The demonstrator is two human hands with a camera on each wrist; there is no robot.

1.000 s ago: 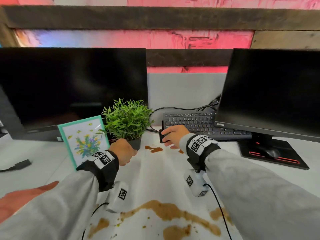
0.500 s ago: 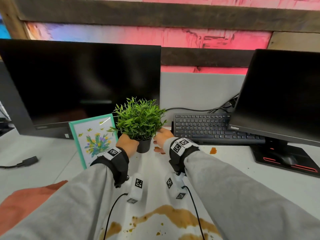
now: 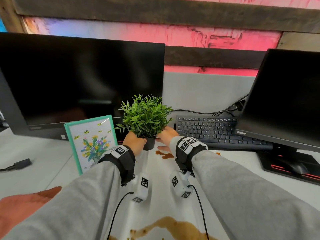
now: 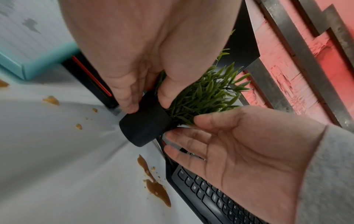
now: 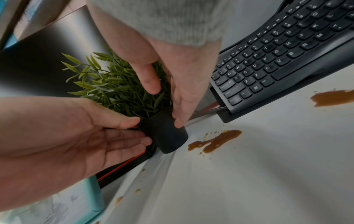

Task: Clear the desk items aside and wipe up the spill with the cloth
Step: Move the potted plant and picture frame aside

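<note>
I had the white desk (image 3: 233,172) spread out before me, two dark monitors standing at its far side, the left monitor (image 3: 81,84) much the bigger in view and the right monitor (image 3: 287,96) angled in from the edge. A black keyboard (image 3: 218,131) lay at the far right under that screen, and a teal-framed flower picture (image 3: 91,141) leaned upright to the left. Brown spill (image 3: 174,226) pooled on the near desk, with a smaller splash just right of the pot. An orange-brown cloth (image 3: 22,207) sat at the near left corner, well apart from both hands. The potted plant (image 3: 146,116) was at centre, between picture and keyboard, its black pot (image 4: 145,125) tilted with the base off the desk. My left hand (image 3: 134,142) had thumb and fingers curled round the pot's left side, gripping it. My right hand (image 3: 167,135) lay against the pot's right side, fingers fairly straight, steadying rather than clasping.
</note>
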